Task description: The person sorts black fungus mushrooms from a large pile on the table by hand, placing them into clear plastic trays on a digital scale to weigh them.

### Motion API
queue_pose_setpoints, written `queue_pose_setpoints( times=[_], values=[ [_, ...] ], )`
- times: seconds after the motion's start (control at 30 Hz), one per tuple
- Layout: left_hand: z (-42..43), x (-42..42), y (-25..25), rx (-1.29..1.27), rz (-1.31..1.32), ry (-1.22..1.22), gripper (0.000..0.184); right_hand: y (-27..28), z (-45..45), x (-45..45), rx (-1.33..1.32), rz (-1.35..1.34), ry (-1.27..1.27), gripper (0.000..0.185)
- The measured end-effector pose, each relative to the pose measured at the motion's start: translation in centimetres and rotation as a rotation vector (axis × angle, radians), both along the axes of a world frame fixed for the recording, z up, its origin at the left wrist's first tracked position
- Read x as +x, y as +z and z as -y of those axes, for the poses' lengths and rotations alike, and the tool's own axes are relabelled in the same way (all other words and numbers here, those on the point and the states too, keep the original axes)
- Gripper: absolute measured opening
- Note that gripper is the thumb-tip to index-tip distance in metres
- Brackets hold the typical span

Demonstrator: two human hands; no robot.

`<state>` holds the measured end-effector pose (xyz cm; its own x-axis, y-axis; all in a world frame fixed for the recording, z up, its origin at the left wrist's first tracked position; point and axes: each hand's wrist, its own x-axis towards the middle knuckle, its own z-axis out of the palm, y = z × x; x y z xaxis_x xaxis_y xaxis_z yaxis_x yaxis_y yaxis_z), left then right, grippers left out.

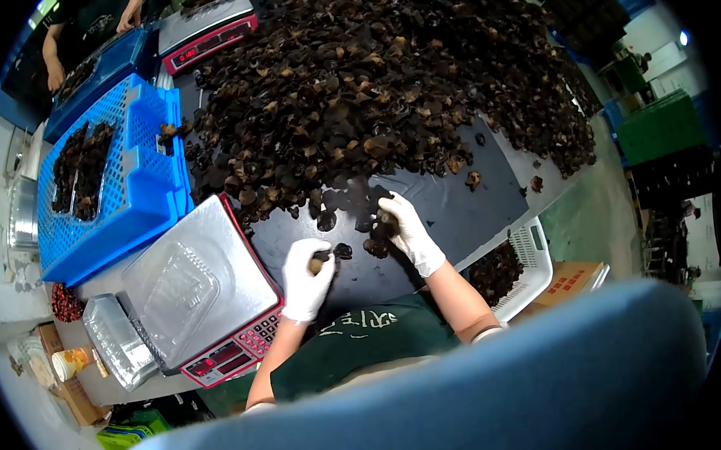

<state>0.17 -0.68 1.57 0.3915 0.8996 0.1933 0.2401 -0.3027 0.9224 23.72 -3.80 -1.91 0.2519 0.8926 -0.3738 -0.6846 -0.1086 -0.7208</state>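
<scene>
A large heap of dark brown wood ear mushrooms [330, 104] covers the far part of a dark work surface. My right hand [412, 232], in a white glove, is closed around some wood ear mushrooms [383, 230] at the near edge of the heap. My left hand [305, 283], also gloved in white, has its fingers curled inward; a small brownish patch shows between them, and I cannot make out what it is. Just right of its fingertips lies a single dark wood ear piece [343, 251]. A few loose pieces lie between the two hands.
To my left, a red-framed scale [256, 332] carries a clear plastic tray [177, 296]. Beyond it, a blue crate [142, 187] holds filled trays. A second scale [208, 41] and a co-worker's hands [131, 13] are farther back. A white basket [534, 277] stands at right.
</scene>
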Motion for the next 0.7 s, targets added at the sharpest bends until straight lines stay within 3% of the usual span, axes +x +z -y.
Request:
queue_pose_setpoints(
  times=[0.07,0.1,0.17,0.23,0.3,0.4,0.47,0.53,0.6,0.7],
  values=[
    [-0.8,-2.9,3.5,0.161,-0.017,0.065,0.018,1.6,0.6,0.3,-0.182,-0.426,-0.04,0.038],
    [-1.2,-4.9,6.1,0.205,-0.092,0.129,0.018,1.1,0.4,0.9,-0.113,-0.729,0.076,0.045],
    [-2.5,-9.3,7.7,0.166,-0.052,0.301,0.019,1.0,0.8,0.7,-0.11,-0.81,0.117,0.05],
    [-4.6,-15.8,6.1,0.244,-0.156,0.431,0.018,0.6,0.7,0.2,-0.113,-0.827,0.146,0.051],
    [-6.0,-20.4,5.3,0.28,-0.391,0.478,0.021,0.3,0.2,-0.6,-0.065,-1.071,0.258,0.053],
    [-6.2,-22.7,4.2,0.287,-0.629,0.381,0.021,1.4,-0.6,-2.2,-0.106,-1.007,0.299,0.055],
    [-6.1,-22.1,2.5,0.244,-0.595,0.376,0.021,2.3,-1.5,-3.1,-0.086,-1.083,0.38,0.051],
    [-5.7,-19.5,3.6,0.209,-0.529,0.339,0.021,3.3,-3.0,-4.6,-0.098,-0.979,0.481,0.053],
    [-5.4,-17.3,4.1,0.215,-0.446,0.317,0.023,5.3,-4.5,-6.4,-0.159,-0.686,0.487,0.043],
    [-4.7,-16.6,4.3,0.166,-0.292,0.352,0.021,10.0,-6.8,-10.4,0.025,-0.131,0.592,0.032]
  ],
)
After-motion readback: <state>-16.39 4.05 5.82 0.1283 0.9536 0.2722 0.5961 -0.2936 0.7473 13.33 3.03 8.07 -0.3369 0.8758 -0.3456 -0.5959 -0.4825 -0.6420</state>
